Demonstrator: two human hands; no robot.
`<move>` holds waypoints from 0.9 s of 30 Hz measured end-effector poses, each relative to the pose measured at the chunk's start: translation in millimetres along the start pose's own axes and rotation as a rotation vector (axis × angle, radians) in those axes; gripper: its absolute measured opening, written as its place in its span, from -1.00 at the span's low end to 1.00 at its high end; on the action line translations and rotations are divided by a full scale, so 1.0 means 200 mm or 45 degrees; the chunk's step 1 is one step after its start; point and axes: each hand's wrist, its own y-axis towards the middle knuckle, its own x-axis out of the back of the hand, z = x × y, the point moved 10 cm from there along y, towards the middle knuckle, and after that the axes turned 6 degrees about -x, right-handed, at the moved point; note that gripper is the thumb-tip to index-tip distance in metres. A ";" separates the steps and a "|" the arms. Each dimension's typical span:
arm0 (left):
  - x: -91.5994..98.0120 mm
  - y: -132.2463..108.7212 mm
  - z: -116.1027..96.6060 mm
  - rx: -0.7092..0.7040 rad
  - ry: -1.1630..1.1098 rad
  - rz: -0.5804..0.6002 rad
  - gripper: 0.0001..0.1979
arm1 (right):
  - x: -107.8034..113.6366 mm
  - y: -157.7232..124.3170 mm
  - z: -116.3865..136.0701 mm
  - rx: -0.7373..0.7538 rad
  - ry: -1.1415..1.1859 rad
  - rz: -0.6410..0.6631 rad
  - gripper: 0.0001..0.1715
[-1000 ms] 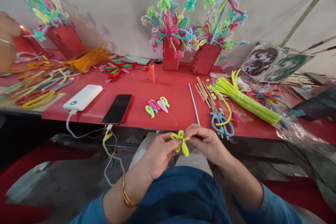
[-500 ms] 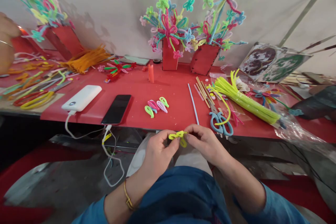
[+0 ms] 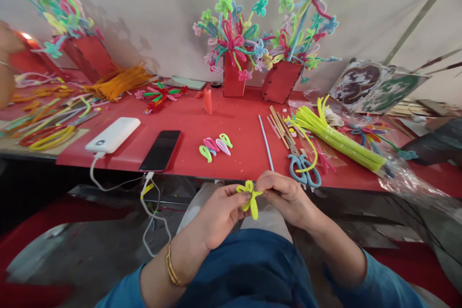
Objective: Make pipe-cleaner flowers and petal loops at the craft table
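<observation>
Over my lap, just off the table's front edge, a yellow pipe-cleaner flower (image 3: 253, 206) with several looped petals is held between both hands. My left hand (image 3: 221, 211) pinches it near the centre with thumb and fingers. The fingertips of my right hand (image 3: 285, 197) are closed on its right-hand end. Ahead on the red table lie small pipe-cleaner loops (image 3: 221, 145) in green, pink, blue and lilac. A pale lilac pipe cleaner (image 3: 266, 144) points toward my right hand. Blue-handled scissors (image 3: 304, 168) lie to its right, under a bent yellow strand.
A bundle of yellow pipe cleaners (image 3: 339, 137) lies at right on plastic wrapping. A phone (image 3: 160, 150) and white power bank (image 3: 113, 134) with cables sit left. Red vases (image 3: 234, 77) of pipe-cleaner flowers stand behind. Another person's arm (image 3: 7, 65) shows at far left.
The yellow flower has been turned and its petals spread, so one loop now points down. My left hand has shifted slightly right and rolled; my right hand stays close to it.
</observation>
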 end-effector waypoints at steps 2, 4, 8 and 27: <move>-0.02 0.00 0.01 0.011 -0.022 0.034 -0.92 | 0.00 -0.01 0.03 0.060 -0.004 -0.011 -0.83; -0.04 -0.01 0.02 0.051 -0.039 0.082 -0.91 | 0.01 -0.02 0.06 0.141 -0.011 -0.046 -0.82; -0.01 -0.01 0.03 0.046 -0.012 0.025 -0.93 | 0.01 -0.02 0.03 0.079 -0.056 -0.081 -0.84; 0.09 -0.05 -0.17 -0.417 0.736 -0.240 -0.89 | -0.02 -0.03 -0.15 -0.600 0.035 -0.174 -0.92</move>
